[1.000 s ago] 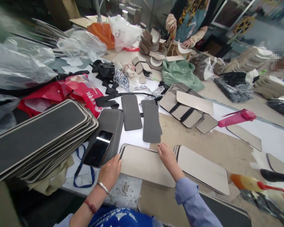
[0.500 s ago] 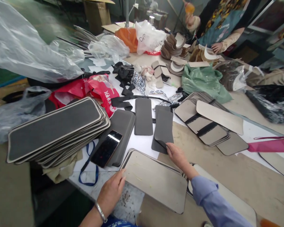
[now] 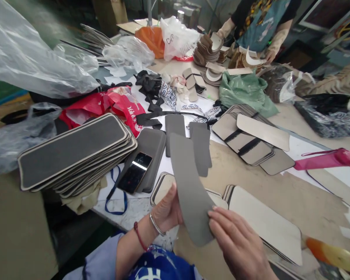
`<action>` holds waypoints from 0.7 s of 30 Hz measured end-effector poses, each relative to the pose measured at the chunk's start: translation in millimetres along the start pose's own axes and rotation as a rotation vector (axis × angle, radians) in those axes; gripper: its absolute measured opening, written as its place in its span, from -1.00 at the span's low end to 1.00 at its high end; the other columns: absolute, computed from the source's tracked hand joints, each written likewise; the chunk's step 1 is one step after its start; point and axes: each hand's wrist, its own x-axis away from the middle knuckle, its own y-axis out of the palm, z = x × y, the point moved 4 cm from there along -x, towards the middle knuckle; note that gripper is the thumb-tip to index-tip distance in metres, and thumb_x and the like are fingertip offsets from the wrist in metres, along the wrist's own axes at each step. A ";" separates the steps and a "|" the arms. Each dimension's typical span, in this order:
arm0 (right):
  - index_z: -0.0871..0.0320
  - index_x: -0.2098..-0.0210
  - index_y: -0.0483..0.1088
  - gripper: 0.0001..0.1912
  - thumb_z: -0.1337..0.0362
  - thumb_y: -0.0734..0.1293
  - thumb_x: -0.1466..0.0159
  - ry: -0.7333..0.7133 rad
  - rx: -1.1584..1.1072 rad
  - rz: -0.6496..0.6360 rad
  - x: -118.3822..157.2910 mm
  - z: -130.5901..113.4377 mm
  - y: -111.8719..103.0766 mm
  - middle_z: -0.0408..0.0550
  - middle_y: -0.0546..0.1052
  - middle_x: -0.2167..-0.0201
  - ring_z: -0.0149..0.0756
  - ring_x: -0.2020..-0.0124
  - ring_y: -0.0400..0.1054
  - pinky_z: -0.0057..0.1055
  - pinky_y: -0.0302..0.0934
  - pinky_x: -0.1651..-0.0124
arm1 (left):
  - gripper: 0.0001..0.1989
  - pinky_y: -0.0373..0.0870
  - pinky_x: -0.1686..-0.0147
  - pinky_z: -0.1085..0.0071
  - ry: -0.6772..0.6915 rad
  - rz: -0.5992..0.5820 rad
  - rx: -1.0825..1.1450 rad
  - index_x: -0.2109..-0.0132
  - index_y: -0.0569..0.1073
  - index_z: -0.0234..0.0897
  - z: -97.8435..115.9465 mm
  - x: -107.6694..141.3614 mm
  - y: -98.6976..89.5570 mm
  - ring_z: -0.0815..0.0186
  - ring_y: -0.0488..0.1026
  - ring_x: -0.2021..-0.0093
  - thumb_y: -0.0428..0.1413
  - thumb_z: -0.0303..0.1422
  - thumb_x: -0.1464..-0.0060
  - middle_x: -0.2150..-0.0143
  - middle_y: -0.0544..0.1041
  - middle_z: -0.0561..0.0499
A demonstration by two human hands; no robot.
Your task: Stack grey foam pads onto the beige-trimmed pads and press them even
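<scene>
A curved grey rectangular sheet (image 3: 187, 177) is held up between both hands above the table's front part. My left hand (image 3: 168, 210) grips its left edge, with the thumb up along it. At its lower right edge, the fingers of my right hand (image 3: 236, 237) press against it, and my right thumb is hidden. Behind the sheet lie a small grey stack (image 3: 202, 151) and another grey piece (image 3: 170, 136). Beige-faced panels (image 3: 160, 190) lie partly hidden beneath it. A stack of beige panels (image 3: 265, 217) sits beyond my right hand.
At left stands a tall stack of dark panels with pale edges (image 3: 72, 149), beside a phone (image 3: 135, 173) on grey pieces. Strapped beige panels (image 3: 245, 140), a pink pouch (image 3: 329, 158) and a green bag (image 3: 245, 91) lie to the right. A co-worker (image 3: 259, 27) stands across the table.
My right hand has lifted a grey sheet off the small stack and brought it nearer. My left hand has left the beige panel's edge and now holds the sheet too.
</scene>
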 end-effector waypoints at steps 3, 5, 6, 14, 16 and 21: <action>0.04 0.10 0.41 -0.73 0.36 0.16 -0.30 -0.006 -0.037 -0.125 20.7 -25.2 7.3 -0.07 0.55 0.17 -0.24 0.04 0.38 -0.27 0.31 0.01 | -0.51 0.37 0.03 0.19 0.033 0.195 0.003 0.11 0.45 -0.36 11.2 11.0 -10.2 0.12 0.49 0.14 0.19 -0.06 0.07 0.21 0.56 -0.12; -0.10 0.04 0.39 -0.70 0.30 0.17 -0.29 0.140 -0.134 -0.237 39.9 -31.0 17.9 -0.11 0.54 0.15 -0.21 0.04 0.39 -0.23 0.32 0.01 | -0.65 0.41 0.07 0.20 0.018 0.342 -0.095 0.15 0.46 -0.38 14.9 18.8 -18.6 0.14 0.51 0.19 0.22 -0.25 0.06 0.24 0.57 -0.12; -0.14 0.02 0.38 -0.69 0.27 0.18 -0.29 0.265 -0.197 -0.277 51.7 -31.9 24.2 -0.10 0.53 0.12 -0.18 0.02 0.37 -0.18 0.31 -0.01 | -0.68 0.42 0.08 0.20 0.017 0.400 -0.143 0.14 0.45 -0.39 15.9 22.3 -22.0 0.14 0.52 0.20 0.22 -0.32 0.06 0.24 0.57 -0.12; 0.11 -0.21 0.11 -0.32 -0.11 0.20 -0.21 1.564 -1.043 0.266 126.1 -63.1 91.8 0.17 0.37 -0.05 -0.11 0.03 0.36 -0.25 0.36 0.16 | -0.70 0.46 0.07 0.19 0.037 0.559 -0.198 0.01 0.40 -0.35 2.6 41.6 -33.0 0.14 0.50 0.11 0.07 -0.40 -0.08 0.13 0.55 -0.12; 0.16 -0.06 0.28 -0.40 -0.13 0.22 -0.19 1.693 -1.292 0.317 121.0 -77.8 107.5 0.09 0.49 0.16 -0.22 0.27 0.43 -0.35 0.35 0.32 | -0.71 0.48 0.11 0.22 0.009 0.570 -0.204 0.02 0.41 -0.35 -2.7 44.5 -35.8 0.15 0.51 0.13 0.07 -0.41 -0.08 0.14 0.56 -0.11; 0.17 0.25 0.42 -0.54 -0.12 0.24 -0.17 1.640 -1.065 0.246 131.1 -69.4 103.1 -0.10 0.45 0.53 -0.34 0.53 0.31 -0.44 0.25 0.47 | -0.72 0.52 0.25 0.36 0.110 0.697 -0.262 0.06 0.42 -0.30 11.0 54.4 -57.1 0.23 0.52 0.22 0.12 -0.44 -0.03 0.18 0.56 -0.07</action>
